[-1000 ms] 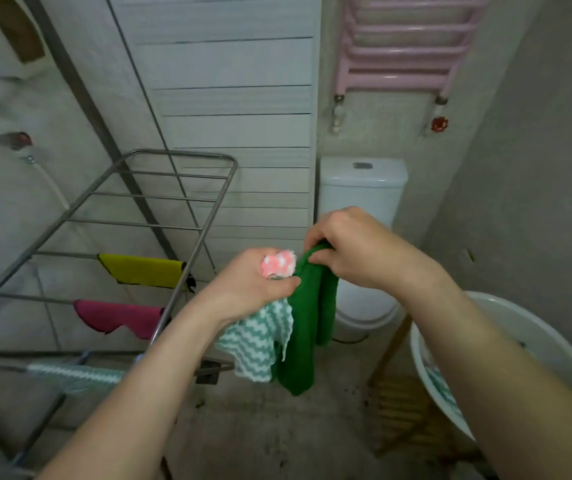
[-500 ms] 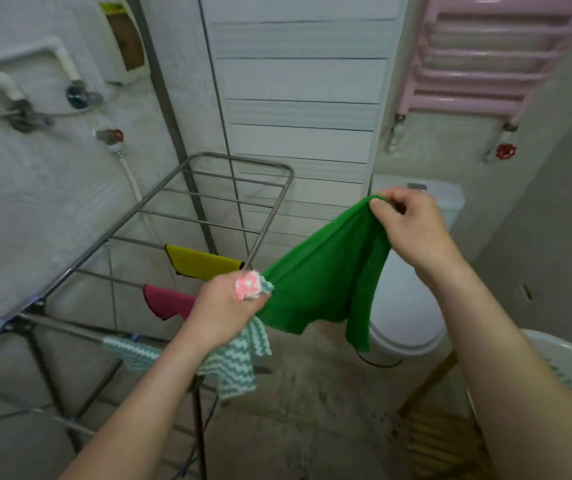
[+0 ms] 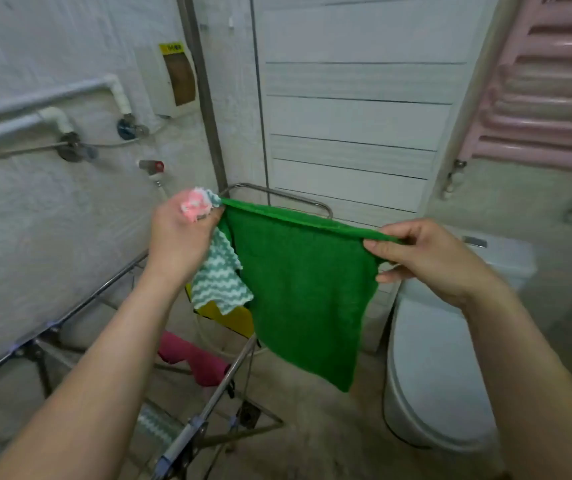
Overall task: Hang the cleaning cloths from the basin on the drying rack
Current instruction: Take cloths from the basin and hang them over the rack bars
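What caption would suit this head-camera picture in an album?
Left hand and right hand stretch a green cloth near the drying rack; the left also grips a zigzag cloth.

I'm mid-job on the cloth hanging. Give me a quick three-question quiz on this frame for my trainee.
1. True or false: the green cloth is held stretched between the left hand and the right hand.
2. What else does the left hand grip? A) a teal zigzag cloth B) a brush C) nothing
3. Fill in: on the drying rack, the cloth hanging beside the yellow cloth is the ____ one.
Key: 1 true; 2 A; 3 magenta cloth.
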A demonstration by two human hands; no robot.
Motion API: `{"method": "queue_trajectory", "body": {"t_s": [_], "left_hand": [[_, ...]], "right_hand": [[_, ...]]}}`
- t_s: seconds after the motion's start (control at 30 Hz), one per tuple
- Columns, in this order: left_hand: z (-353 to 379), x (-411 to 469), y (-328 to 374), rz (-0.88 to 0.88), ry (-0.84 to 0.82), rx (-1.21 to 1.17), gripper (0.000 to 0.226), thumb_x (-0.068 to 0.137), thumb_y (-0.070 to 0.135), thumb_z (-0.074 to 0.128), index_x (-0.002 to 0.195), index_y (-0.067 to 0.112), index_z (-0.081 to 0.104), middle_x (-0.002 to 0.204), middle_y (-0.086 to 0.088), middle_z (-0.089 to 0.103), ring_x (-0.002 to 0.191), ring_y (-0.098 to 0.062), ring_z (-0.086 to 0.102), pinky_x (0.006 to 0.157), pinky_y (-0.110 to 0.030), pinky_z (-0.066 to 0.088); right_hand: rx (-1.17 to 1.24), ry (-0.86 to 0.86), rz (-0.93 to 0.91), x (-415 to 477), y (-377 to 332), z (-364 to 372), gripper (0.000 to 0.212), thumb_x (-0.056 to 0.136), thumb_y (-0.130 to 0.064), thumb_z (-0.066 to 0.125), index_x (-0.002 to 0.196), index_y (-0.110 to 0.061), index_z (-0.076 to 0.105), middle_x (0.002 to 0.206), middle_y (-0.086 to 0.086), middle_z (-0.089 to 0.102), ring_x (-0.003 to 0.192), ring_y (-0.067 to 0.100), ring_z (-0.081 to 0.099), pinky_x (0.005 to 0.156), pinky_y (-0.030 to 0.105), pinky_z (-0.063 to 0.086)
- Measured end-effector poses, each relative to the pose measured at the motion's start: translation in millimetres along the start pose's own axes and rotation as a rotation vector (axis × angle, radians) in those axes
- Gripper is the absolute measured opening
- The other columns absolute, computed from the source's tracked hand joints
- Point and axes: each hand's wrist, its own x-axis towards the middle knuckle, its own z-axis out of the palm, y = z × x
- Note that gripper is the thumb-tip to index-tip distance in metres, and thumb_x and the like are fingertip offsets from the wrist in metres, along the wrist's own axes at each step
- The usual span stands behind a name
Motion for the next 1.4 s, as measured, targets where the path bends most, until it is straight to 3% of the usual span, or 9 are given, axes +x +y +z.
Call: {"method": "queue_trajectory", "body": {"t_s": [0.1,0.3,0.5,0.6,0.73,0.93,1.1,1.27,1.4], "left_hand": [[5,34,-9,-0.118,0.139,-0.097,0.014,0.085,0.017,0.066,0.072,0.015,0.061,0.071,-0.004,0.061,0.066,-0.016,0.055,0.064,-0.029,0.043],[10,86,-22,-0.188,0.380,-0.171,0.020,0.084,0.012,0.065,0.066,0.019,0.058,0.067,0.004,0.059,0.048,0.001,0.049,0.052,-0.018,0.042],[4,131,-62,-0.237,0.466,-0.112,0.026,0.082,0.011,0.065,0.060,0.020,0.055,0.063,0.007,0.057,0.046,0.005,0.048,0.050,-0.017,0.040],[4,146,-97,-0.297,0.484,-0.134,0.025,0.080,0.010,0.066,0.060,0.019,0.055,0.062,0.004,0.057,0.049,-0.002,0.049,0.052,-0.020,0.040],[3,150,-139,-0.346,0.468,-0.115,0.027,0.078,0.008,0.066,0.057,0.019,0.053,0.059,0.003,0.054,0.048,-0.004,0.047,0.052,-0.022,0.038],[14,163,-200,-0.374,0.364,0.015,0.025,0.078,0.007,0.067,0.060,0.019,0.054,0.060,0.001,0.055,0.049,-0.002,0.047,0.053,-0.021,0.040],[42,170,-225,-0.350,0.158,0.132,0.019,0.082,-0.002,0.064,0.068,0.009,0.056,0.058,0.004,0.050,0.046,0.005,0.043,0.046,-0.008,0.033],[62,176,-252,-0.437,0.072,0.153,0.028,0.080,0.003,0.067,0.062,0.017,0.052,0.060,0.000,0.052,0.056,-0.011,0.045,0.053,-0.023,0.037],[75,187,-253,-0.435,0.052,0.129,0.033,0.080,0.003,0.069,0.059,0.018,0.049,0.059,0.002,0.051,0.052,-0.008,0.043,0.049,-0.018,0.036]], "right_hand": [[0.179,-0.077,-0.040,41,-13,5,0.015,0.091,-0.010,0.058,0.093,-0.008,0.072,0.086,0.002,0.076,0.082,0.013,0.072,0.066,0.028,0.061],[0.233,-0.117,-0.089,120,-28,26,0.018,0.096,-0.014,0.053,0.091,-0.010,0.070,0.083,0.001,0.075,0.084,0.015,0.072,0.067,0.024,0.059],[0.260,-0.153,-0.003,183,-18,63,0.021,0.096,-0.015,0.052,0.100,-0.002,0.067,0.098,0.012,0.072,0.093,0.019,0.071,0.071,0.030,0.061],[0.261,-0.186,0.060,203,-4,89,0.018,0.097,-0.014,0.052,0.092,-0.009,0.068,0.093,0.008,0.072,0.089,0.017,0.070,0.071,0.030,0.061],[0.220,-0.245,0.148,215,20,110,0.019,0.097,-0.016,0.051,0.087,-0.013,0.067,0.094,0.005,0.070,0.089,0.015,0.068,0.073,0.030,0.060],[0.153,-0.296,0.284,237,60,124,0.024,0.098,-0.019,0.049,0.109,-0.006,0.066,0.109,0.012,0.069,0.100,0.020,0.067,0.077,0.031,0.060],[0.090,-0.234,0.393,249,92,119,0.023,0.097,-0.025,0.051,0.107,-0.010,0.065,0.112,0.008,0.065,0.098,0.021,0.067,0.077,0.033,0.060],[0.111,-0.193,0.478,257,110,114,0.015,0.098,-0.022,0.050,0.091,-0.019,0.064,0.106,0.005,0.064,0.096,0.021,0.066,0.070,0.029,0.060],[0.184,-0.054,0.546,273,124,102,0.014,0.097,-0.021,0.052,0.097,-0.012,0.063,0.109,0.010,0.063,0.096,0.028,0.067,0.067,0.033,0.061]]}}
